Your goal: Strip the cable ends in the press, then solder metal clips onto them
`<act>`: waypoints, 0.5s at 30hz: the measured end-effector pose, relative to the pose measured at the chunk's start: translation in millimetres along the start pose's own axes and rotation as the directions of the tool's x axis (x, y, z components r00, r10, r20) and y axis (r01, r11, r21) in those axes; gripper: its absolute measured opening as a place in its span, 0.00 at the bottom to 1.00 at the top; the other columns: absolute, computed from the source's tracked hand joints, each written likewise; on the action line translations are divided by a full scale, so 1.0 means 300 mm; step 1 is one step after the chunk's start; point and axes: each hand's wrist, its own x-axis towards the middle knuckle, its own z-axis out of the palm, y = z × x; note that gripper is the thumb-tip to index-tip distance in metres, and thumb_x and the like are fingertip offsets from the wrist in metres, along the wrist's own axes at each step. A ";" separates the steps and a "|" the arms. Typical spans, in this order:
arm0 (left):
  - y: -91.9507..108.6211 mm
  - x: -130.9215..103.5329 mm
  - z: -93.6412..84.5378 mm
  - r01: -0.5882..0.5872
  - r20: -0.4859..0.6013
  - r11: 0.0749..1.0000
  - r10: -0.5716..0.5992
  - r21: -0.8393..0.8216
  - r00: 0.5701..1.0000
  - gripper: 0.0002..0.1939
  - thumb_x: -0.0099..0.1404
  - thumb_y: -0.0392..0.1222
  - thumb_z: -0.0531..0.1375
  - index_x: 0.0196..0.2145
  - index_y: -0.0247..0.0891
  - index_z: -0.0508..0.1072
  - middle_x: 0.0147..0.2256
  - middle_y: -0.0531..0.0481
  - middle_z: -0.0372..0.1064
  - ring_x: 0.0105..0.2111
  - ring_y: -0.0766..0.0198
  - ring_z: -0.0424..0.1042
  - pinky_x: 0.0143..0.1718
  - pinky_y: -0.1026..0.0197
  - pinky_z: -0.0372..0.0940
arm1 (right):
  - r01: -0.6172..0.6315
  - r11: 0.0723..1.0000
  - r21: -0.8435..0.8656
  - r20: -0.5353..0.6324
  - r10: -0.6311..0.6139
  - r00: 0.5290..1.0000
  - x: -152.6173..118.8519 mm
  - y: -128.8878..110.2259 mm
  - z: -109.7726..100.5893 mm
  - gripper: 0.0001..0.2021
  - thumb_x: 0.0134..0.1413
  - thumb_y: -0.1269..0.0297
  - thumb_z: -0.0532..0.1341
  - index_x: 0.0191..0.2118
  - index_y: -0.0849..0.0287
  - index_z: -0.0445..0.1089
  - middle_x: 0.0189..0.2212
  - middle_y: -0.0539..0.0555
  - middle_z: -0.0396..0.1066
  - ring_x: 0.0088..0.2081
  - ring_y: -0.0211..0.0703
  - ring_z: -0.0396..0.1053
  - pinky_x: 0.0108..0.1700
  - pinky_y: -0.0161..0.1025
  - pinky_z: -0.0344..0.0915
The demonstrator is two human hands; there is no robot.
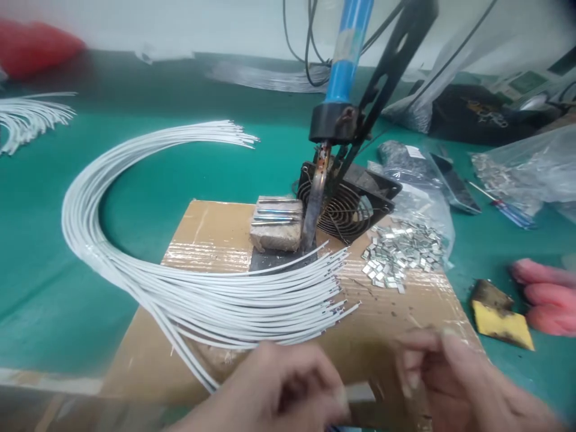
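The left hand [288,384], fingers curled, is at the bottom centre, next to a small pale strip [360,393]; blur makes it impossible to tell whether it grips it. Facing it, the right hand [472,384] is loosely bent, its grip also unclear. Just beyond the left hand, a bundle of white cables [216,294] curves over cardboard [193,237]. Past the cable ends, a blue-handled soldering iron [335,123] points down beside a black fan [348,207]; small metal connectors [402,252] lie heaped rightward.

Single head-worn view, facing forward and down across green surface [180,174]; hands [276,384] close by, along bottom edge.
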 end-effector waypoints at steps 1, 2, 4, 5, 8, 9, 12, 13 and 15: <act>0.008 0.017 -0.004 0.004 -0.106 0.991 -0.018 -0.132 0.994 0.17 0.67 0.54 0.67 0.28 0.42 0.71 0.20 0.61 0.59 0.16 0.72 0.52 0.15 0.68 0.46 | 0.056 0.998 -0.002 0.068 -0.056 0.996 -0.012 -0.008 0.041 0.15 0.60 0.51 0.68 0.32 0.56 0.86 0.23 0.57 0.77 0.22 0.43 0.74 0.21 0.34 0.72; 0.015 0.028 -0.006 -0.009 -0.197 0.969 -0.041 -0.247 0.980 0.17 0.67 0.56 0.67 0.30 0.42 0.69 0.19 0.64 0.57 0.15 0.74 0.47 0.14 0.69 0.42 | 0.102 0.995 -0.019 0.109 -0.100 0.989 -0.025 -0.020 0.083 0.14 0.61 0.52 0.68 0.32 0.55 0.86 0.22 0.55 0.76 0.22 0.40 0.73 0.22 0.31 0.71; 0.023 0.031 -0.008 -0.034 -0.277 0.916 -0.085 -0.399 0.957 0.19 0.67 0.57 0.67 0.32 0.41 0.68 0.20 0.65 0.57 0.15 0.76 0.41 0.15 0.70 0.38 | 0.146 0.988 -0.046 0.143 -0.138 0.980 -0.045 -0.052 0.163 0.10 0.60 0.55 0.70 0.32 0.52 0.86 0.22 0.53 0.76 0.22 0.37 0.72 0.23 0.27 0.70; 0.026 0.026 -0.008 -0.024 -0.274 0.902 -0.106 -0.432 0.956 0.19 0.66 0.56 0.69 0.31 0.40 0.69 0.21 0.64 0.58 0.16 0.77 0.41 0.16 0.70 0.38 | 0.115 0.991 -0.067 0.122 -0.106 0.987 -0.053 -0.069 0.198 0.09 0.59 0.55 0.71 0.33 0.52 0.86 0.21 0.52 0.76 0.22 0.37 0.72 0.23 0.27 0.70; 0.031 0.006 -0.005 0.019 -0.240 0.894 -0.140 -0.448 0.961 0.20 0.64 0.54 0.72 0.31 0.38 0.70 0.23 0.63 0.58 0.18 0.77 0.42 0.19 0.70 0.38 | 0.021 0.998 -0.056 0.135 -0.013 0.991 -0.061 -0.116 0.270 0.08 0.52 0.55 0.74 0.31 0.52 0.85 0.21 0.51 0.76 0.20 0.36 0.69 0.20 0.29 0.68; 0.031 0.001 -0.005 0.017 -0.233 0.894 -0.135 -0.448 0.963 0.20 0.64 0.55 0.72 0.31 0.38 0.70 0.23 0.63 0.58 0.18 0.78 0.42 0.19 0.69 0.38 | -0.005 0.999 -0.042 0.160 0.011 0.987 -0.060 -0.127 0.282 0.08 0.50 0.55 0.75 0.31 0.52 0.85 0.21 0.50 0.76 0.19 0.37 0.68 0.20 0.30 0.67; 0.022 -0.003 -0.008 0.015 -0.189 0.891 -0.112 -0.454 0.976 0.21 0.63 0.57 0.72 0.32 0.38 0.71 0.23 0.62 0.60 0.17 0.78 0.43 0.18 0.69 0.39 | -0.087 0.996 0.000 0.230 0.085 0.969 -0.051 -0.143 0.292 0.08 0.45 0.57 0.77 0.29 0.53 0.84 0.18 0.49 0.73 0.19 0.38 0.68 0.20 0.32 0.66; 0.017 -0.003 -0.009 0.020 -0.167 0.892 -0.107 -0.452 0.980 0.21 0.63 0.57 0.72 0.31 0.38 0.71 0.23 0.61 0.61 0.17 0.78 0.44 0.18 0.69 0.39 | -0.129 0.992 0.016 0.247 0.121 0.961 -0.048 -0.145 0.289 0.07 0.43 0.59 0.78 0.28 0.53 0.83 0.18 0.48 0.72 0.20 0.38 0.67 0.20 0.31 0.65; 0.010 -0.004 -0.009 0.035 -0.142 0.899 -0.107 -0.436 0.984 0.21 0.63 0.58 0.72 0.32 0.38 0.71 0.23 0.61 0.61 0.16 0.79 0.44 0.17 0.70 0.39 | -0.220 0.974 0.046 0.280 0.199 0.939 -0.043 -0.147 0.279 0.07 0.40 0.63 0.79 0.25 0.53 0.82 0.18 0.48 0.74 0.21 0.36 0.67 0.23 0.30 0.64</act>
